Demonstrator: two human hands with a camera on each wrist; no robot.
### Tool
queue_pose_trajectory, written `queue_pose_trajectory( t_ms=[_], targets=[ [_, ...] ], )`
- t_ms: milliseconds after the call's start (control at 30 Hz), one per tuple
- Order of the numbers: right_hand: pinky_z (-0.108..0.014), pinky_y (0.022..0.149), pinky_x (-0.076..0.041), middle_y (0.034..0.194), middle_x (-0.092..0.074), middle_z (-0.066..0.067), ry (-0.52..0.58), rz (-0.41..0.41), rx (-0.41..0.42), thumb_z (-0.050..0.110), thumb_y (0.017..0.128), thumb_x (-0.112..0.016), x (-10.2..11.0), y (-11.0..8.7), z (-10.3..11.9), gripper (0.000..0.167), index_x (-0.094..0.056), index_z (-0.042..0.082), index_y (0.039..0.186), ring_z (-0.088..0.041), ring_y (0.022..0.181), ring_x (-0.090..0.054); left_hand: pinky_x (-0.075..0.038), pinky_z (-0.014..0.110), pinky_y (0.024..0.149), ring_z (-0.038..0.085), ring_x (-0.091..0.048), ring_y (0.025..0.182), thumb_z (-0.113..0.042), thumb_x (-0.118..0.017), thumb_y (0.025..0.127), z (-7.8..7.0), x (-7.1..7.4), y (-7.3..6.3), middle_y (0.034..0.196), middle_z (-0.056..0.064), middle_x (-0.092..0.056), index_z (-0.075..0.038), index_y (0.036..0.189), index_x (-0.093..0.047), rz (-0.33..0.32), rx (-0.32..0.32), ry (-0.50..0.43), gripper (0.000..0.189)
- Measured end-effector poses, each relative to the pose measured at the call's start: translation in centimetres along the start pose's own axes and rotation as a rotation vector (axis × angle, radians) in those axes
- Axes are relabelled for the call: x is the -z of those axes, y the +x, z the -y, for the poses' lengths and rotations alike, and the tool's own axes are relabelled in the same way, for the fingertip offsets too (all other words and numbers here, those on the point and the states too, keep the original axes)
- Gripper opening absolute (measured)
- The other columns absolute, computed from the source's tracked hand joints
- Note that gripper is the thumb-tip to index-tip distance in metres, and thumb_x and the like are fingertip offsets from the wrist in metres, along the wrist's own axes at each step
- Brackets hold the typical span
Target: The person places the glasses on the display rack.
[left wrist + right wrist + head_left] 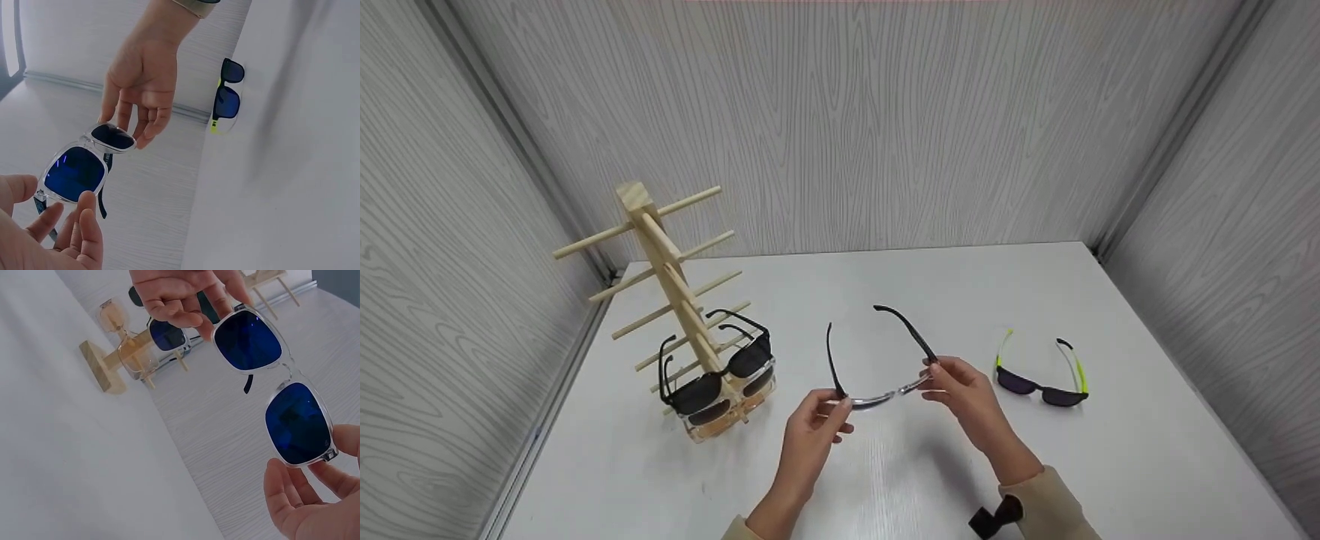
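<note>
A pair of sunglasses [76,174] with a clear frame, dark blue lenses and black temples is held above the table, its temples unfolded and pointing away. My left hand [808,435] pinches its left hinge corner between thumb and fingers. At the opposite corner my right hand [969,401] pinches the frame in the same way. In the right wrist view both lenses [247,340] show fully, with fingertips only at the outer edges. To the right, sunglasses with yellow-green temples [1061,396] lie on the table, apart from my right hand.
A wooden display rack [682,300] with several pegs stands at the left. Black sunglasses [697,394] hang on it above clear-framed and amber-coloured pairs. The white table [960,285] is bounded by grey wood-grain panels [840,135] at the back and sides.
</note>
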State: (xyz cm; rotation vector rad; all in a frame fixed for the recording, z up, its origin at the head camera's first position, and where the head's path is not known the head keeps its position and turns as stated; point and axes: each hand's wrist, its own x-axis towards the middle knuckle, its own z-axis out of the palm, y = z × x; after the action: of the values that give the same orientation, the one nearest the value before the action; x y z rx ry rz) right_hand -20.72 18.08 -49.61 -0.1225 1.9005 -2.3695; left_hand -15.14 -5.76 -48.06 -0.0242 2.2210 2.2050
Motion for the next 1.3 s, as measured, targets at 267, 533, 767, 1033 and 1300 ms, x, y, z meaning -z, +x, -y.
queue_pose_trajectory(
  t_ms=[267, 533, 767, 1033, 1300],
  targets=[
    [-0.041, 0.084, -0.049, 0.102, -0.059, -0.022, 0.031, 0.054, 0.03, 0.021, 0.09, -0.064, -0.9, 0.3, 0.6, 0.032, -0.059, -0.002, 0.111, -0.029, 0.092, -0.061, -0.05, 0.032, 0.07, 0.024, -0.063, 0.08, -0.03, -0.063, 0.089, -1.1, 0.6, -0.7, 0.09, 0.006, -0.062, -0.006, 0.107, -0.059, -0.018, -0.052, 0.051, 0.03],
    [-0.039, 0.083, -0.049, 0.103, -0.058, -0.021, 0.068, 0.089, 0.045, 0.022, 0.089, -0.065, -2.0, 0.6, 1.7, 0.031, -0.06, 0.0, 0.11, -0.029, 0.093, -0.061, -0.05, 0.03, 0.07, 0.028, -0.063, 0.08, -0.017, -0.06, 0.092, -4.3, 1.1, -2.1, 0.087, 0.006, -0.061, -0.003, 0.105, -0.058, -0.041, -0.125, 0.091, 0.02],
    [-0.038, 0.082, -0.049, 0.101, -0.058, -0.016, 0.096, 0.128, 0.055, 0.02, 0.09, -0.063, -3.0, 0.8, 2.4, 0.026, -0.061, 0.002, 0.109, -0.025, 0.091, -0.061, -0.05, 0.029, 0.07, 0.025, -0.063, 0.08, -0.021, -0.062, 0.091, -3.5, 1.9, -1.8, 0.088, 0.005, -0.061, -0.007, 0.105, -0.059, -0.063, -0.174, 0.099, 0.02],
    [-0.038, 0.083, -0.049, 0.1, -0.059, -0.015, 0.091, 0.162, 0.067, 0.02, 0.091, -0.061, -4.0, 1.2, 3.1, 0.026, -0.06, 0.002, 0.11, -0.025, 0.091, -0.062, -0.05, 0.029, 0.069, 0.024, -0.063, 0.078, -0.016, -0.063, 0.09, -4.5, 2.3, -2.1, 0.086, 0.005, -0.061, -0.006, 0.103, -0.06, -0.112, -0.202, 0.121, 0.017],
    [-0.038, 0.083, -0.049, 0.1, -0.059, -0.016, 0.108, 0.216, 0.082, 0.019, 0.093, -0.059, -5.0, 1.5, 3.8, 0.023, -0.061, 0.004, 0.109, -0.024, 0.09, -0.062, -0.05, 0.026, 0.068, 0.019, -0.063, 0.075, -0.019, -0.064, 0.09, -5.0, 2.9, -2.6, 0.083, 0.0, -0.063, -0.007, 0.102, -0.061, -0.157, -0.315, 0.18, 0.018]
  ],
)
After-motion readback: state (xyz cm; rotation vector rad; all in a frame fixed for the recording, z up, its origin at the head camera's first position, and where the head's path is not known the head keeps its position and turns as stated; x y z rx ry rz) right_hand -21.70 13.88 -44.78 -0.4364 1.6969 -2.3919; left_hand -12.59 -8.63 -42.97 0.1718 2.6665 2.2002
